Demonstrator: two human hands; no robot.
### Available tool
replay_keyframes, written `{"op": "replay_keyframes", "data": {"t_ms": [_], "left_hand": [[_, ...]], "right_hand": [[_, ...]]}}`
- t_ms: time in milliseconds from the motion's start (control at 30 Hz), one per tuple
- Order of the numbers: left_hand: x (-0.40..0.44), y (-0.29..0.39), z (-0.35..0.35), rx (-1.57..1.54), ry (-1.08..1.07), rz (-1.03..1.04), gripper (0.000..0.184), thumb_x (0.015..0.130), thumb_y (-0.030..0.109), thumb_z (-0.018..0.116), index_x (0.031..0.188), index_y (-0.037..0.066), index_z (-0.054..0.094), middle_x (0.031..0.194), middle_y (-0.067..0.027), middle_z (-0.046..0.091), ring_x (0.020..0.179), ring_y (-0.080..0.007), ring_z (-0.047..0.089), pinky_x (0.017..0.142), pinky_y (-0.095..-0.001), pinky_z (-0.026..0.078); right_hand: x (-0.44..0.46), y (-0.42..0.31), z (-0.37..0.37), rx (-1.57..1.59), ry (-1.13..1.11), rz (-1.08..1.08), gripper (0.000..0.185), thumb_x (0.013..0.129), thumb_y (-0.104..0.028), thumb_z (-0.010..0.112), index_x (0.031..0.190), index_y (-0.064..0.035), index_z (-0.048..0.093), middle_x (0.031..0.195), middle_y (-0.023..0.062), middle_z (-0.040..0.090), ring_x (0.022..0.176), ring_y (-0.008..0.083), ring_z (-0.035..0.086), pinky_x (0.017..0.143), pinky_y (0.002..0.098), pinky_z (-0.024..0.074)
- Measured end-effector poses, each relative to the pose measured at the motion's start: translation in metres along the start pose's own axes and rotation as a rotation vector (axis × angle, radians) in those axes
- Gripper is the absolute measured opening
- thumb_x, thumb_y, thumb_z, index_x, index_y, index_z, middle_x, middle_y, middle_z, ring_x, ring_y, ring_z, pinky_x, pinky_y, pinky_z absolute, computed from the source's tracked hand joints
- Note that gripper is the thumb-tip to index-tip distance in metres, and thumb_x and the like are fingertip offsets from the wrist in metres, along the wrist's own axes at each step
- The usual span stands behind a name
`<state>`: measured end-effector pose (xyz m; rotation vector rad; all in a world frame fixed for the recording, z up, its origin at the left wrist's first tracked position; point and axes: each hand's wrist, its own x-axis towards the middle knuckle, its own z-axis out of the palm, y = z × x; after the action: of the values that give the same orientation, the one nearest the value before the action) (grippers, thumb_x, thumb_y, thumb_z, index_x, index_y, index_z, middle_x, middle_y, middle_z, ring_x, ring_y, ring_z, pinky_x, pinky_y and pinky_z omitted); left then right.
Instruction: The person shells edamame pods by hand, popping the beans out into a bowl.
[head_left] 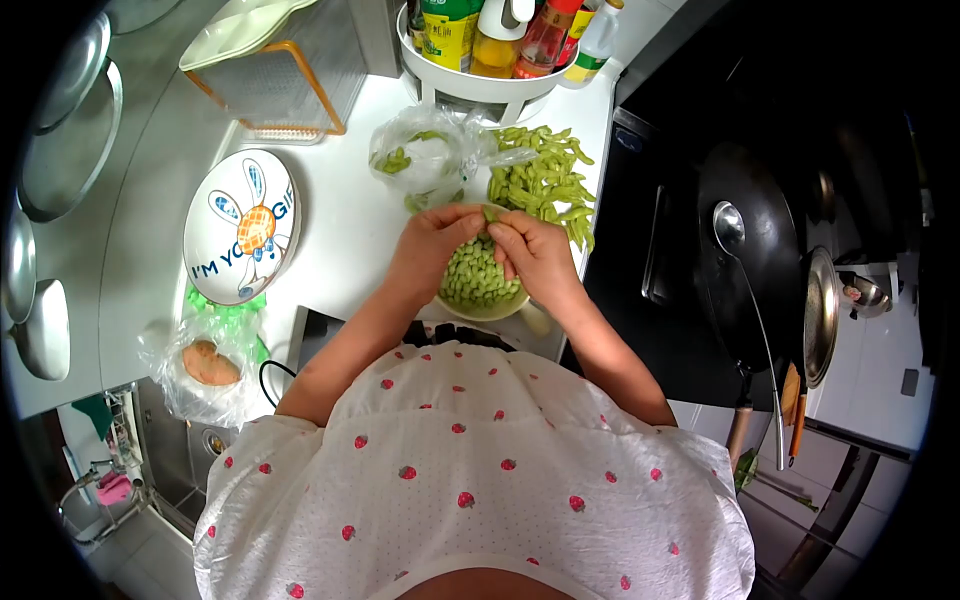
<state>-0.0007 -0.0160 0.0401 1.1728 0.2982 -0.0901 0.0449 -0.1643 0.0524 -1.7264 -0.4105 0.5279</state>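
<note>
Both hands meet over a pale bowl [487, 312] that holds many shelled green soybeans [478, 275]. My left hand [432, 245] is closed, its thumb and fingers pinching one end of a green soybean pod [490, 214]. At the other end, my right hand [535, 258] grips the same pod, with its thumb pressed near it. Behind my right hand lies a heap of unshelled soybean pods [540, 175]. A clear plastic bag [425, 150] with several pods in it rests just beyond my left hand.
At the left stand a plate [240, 228] with a rabbit design and a bagged potato [210, 363]. A round rack [490, 85] of bottles is at the back. On the right, a wok [745, 270] with a ladle [730, 228] sits on the black stove.
</note>
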Motion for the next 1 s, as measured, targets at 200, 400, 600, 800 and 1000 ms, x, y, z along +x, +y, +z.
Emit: {"op": "replay_keyframes", "data": {"t_ms": [200,400,600,800,1000], "left_hand": [[0.002,0.002,-0.001,0.140,0.050,0.029,0.018,0.082,0.009,0.057,0.094,-0.003,0.062,0.085,-0.0047,0.063,0.078,-0.0084,0.056,0.074,-0.0208,0.043],[0.001,0.003,-0.001,0.177,0.045,0.029,0.017,0.082,0.009,0.057,0.093,-0.003,0.062,0.084,-0.0049,0.063,0.077,-0.0082,0.056,0.073,-0.0202,0.044],[0.003,-0.003,-0.003,0.194,0.013,0.060,0.016,0.082,0.010,0.057,0.092,-0.002,0.062,0.081,-0.0037,0.063,0.074,-0.0081,0.056,0.070,-0.0207,0.044],[0.006,-0.016,-0.002,0.101,0.054,0.039,0.016,0.080,0.008,0.054,0.085,-0.005,0.061,0.072,-0.0038,0.061,0.063,-0.0081,0.054,0.061,-0.0202,0.045],[0.006,-0.026,-0.003,0.108,0.041,-0.052,0.017,0.084,0.011,0.051,0.091,-0.001,0.061,0.083,-0.0047,0.062,0.075,-0.0099,0.057,0.071,-0.0231,0.045]], "right_hand": [[0.002,0.004,0.003,-0.480,0.142,-0.359,0.014,0.079,-0.015,0.058,0.086,-0.0017,0.057,0.069,0.0156,0.057,0.058,0.0321,0.055,0.050,0.0373,0.0449],[0.000,0.009,0.003,-0.690,0.220,-0.458,0.019,0.079,-0.018,0.060,0.088,-0.0023,0.056,0.075,0.0164,0.058,0.065,0.0345,0.057,0.055,0.0395,0.0458],[-0.004,0.014,0.007,-0.771,0.212,-0.385,0.016,0.080,-0.016,0.058,0.087,-0.0017,0.054,0.073,0.0174,0.056,0.065,0.0356,0.056,0.055,0.0398,0.0454],[-0.007,0.024,0.015,-0.811,0.230,-0.307,0.012,0.082,-0.013,0.054,0.080,-0.0025,0.049,0.069,0.0180,0.054,0.062,0.0372,0.054,0.052,0.0416,0.0437],[-0.008,0.027,0.024,-0.584,0.184,-0.377,0.014,0.084,-0.013,0.052,0.079,-0.0002,0.051,0.067,0.0173,0.053,0.060,0.0356,0.053,0.052,0.0388,0.0433]]}}
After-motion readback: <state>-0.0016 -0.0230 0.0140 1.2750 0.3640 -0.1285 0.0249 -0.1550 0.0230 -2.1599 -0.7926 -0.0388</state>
